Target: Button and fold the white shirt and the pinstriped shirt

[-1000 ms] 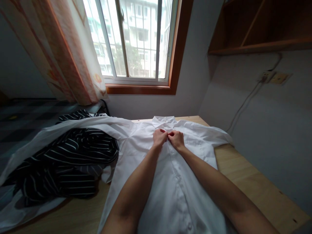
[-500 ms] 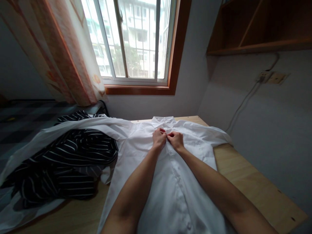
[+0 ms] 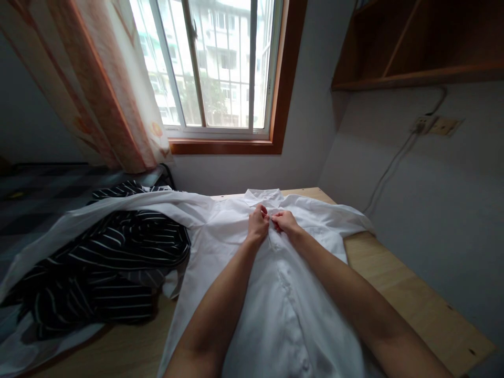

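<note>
A white button-up shirt (image 3: 220, 262) lies front side up, its collar (image 3: 263, 197) at the far end and its sleeves spread to both sides. Just below the collar, my left hand (image 3: 258, 223) pinches the shirt's front edge. My right hand (image 3: 285, 221) is right beside it, thumb and fingers pinched together on the same front opening. Any button between the fingertips is too small to make out. Further down, the button strip (image 3: 289, 294) runs wrinkled toward me between my forearms.
Black clothing with white stripes (image 3: 129, 241) is heaped on the left, partly under the shirt's left sleeve. The wooden table (image 3: 409, 294) reaches the right wall. Beyond are a window (image 3: 220, 68), a curtain (image 3: 114, 94), a shelf (image 3: 417, 73) and a wall socket (image 3: 444, 126) with a cable.
My right hand has shifted slightly, with its fingers turned a little and a small gap opened from the left. My left hand stays nearly in place on the shirt front.
</note>
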Demonstrator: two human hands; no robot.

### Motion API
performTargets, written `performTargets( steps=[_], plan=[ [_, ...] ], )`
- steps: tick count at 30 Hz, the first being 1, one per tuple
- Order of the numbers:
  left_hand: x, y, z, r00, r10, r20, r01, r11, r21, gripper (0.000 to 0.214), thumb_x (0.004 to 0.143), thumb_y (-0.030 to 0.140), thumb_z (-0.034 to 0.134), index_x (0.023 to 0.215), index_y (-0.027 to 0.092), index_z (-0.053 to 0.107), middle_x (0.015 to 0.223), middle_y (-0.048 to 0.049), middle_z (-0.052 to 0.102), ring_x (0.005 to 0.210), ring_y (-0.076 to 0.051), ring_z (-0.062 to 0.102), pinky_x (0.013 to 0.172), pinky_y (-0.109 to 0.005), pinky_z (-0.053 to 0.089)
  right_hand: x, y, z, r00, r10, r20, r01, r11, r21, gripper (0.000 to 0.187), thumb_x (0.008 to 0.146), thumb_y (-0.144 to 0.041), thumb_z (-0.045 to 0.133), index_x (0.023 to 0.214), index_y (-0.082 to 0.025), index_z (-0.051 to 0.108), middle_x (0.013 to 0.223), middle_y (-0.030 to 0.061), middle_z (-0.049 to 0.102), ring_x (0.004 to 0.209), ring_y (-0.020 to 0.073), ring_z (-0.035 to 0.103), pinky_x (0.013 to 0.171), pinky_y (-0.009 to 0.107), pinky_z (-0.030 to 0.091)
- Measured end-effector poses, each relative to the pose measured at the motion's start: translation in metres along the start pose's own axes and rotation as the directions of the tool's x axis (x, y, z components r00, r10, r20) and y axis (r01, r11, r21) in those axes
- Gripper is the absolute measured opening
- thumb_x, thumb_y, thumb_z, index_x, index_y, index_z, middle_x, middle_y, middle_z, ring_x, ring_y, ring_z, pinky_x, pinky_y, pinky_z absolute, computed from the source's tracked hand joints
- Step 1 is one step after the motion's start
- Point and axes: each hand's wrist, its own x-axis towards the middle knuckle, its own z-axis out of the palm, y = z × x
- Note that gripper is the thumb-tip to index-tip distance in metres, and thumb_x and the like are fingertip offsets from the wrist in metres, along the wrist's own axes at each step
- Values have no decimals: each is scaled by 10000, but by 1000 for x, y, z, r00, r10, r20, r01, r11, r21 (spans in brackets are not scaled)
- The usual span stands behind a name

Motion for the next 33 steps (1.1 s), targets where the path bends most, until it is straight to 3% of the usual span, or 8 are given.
performTargets(
  steps=[3,5,9,13,16,20,25,33],
  plan=[
    [-1,-1,-5,997,55,47,-58,996,61,201,771,43,564,889,198,613,772,-17,684,743,-159,633,692,-235,435,2,-2,-4,999,44,-22,-45,997,-62,180,749,-166,619,582,-158,553,444,-25,518,391,86,476,387,180,389],
    [-1,-2,-12,997,65,-45,-57,986,159,282,770,23,515,959,202,623,843,-40,699,813,-187,641,747,-267,449,1,-1,-8,996,46,-72,-54,992,-113,134,753,-163,614,624,-152,581,491,-2,564,431,104,519,406,192,419],
    [-3,-3,-25,958,157,-240,-64,932,357,365,819,75,465,1135,184,612,1132,-93,677,1131,-238,555,963,-343,402,3,-1,-20,977,-108,-183,40,939,-342,184,831,-205,543,942,-155,681,909,80,720,822,183,670,725,268,537],
    [-8,-9,-22,984,181,-4,-153,844,514,426,927,398,435,1294,216,552,1415,-80,516,1356,-276,364,1124,-458,241,13,-6,-26,964,-263,-29,194,777,-599,379,931,-225,407,1244,-197,620,1389,62,549,1251,183,520,1048,272,387],
    [-12,-15,-17,981,82,174,-174,764,621,680,852,655,431,1370,219,495,1525,-104,366,1427,-361,211,1134,-600,89,24,-6,-21,970,-202,138,243,726,-644,392,947,-283,420,1290,-237,604,1481,30,450,1370,218,390,1122,338,306],
    [-15,-19,-17,980,-8,198,-132,718,683,963,770,789,386,1491,154,315,1586,-155,194,1454,-404,63,1118,-641,47,44,-2,-13,965,-92,245,244,657,-713,488,981,-395,331,1456,-300,394,1572,14,271,1457,297,181,1142,578,160],
    [-16,-20,-19,965,63,253,-221,710,668,911,789,784,337,1524,255,234,1613,-85,115,1463,-386,14,1113,-657,26,76,-1,-11,969,7,249,191,622,-759,564,990,-502,155,1503,-308,288,1601,35,166,1465,325,130,1120,643,81],
    [-21,-20,-18,951,15,309,-230,702,674,889,811,786,241,1505,232,301,1587,-115,216,1456,-383,99,1121,-645,35,102,6,-4,993,-78,88,117,631,-767,705,902,-579,405,1524,-324,191,1614,57,117,1455,375,106,1065,723,75]
  ],
)
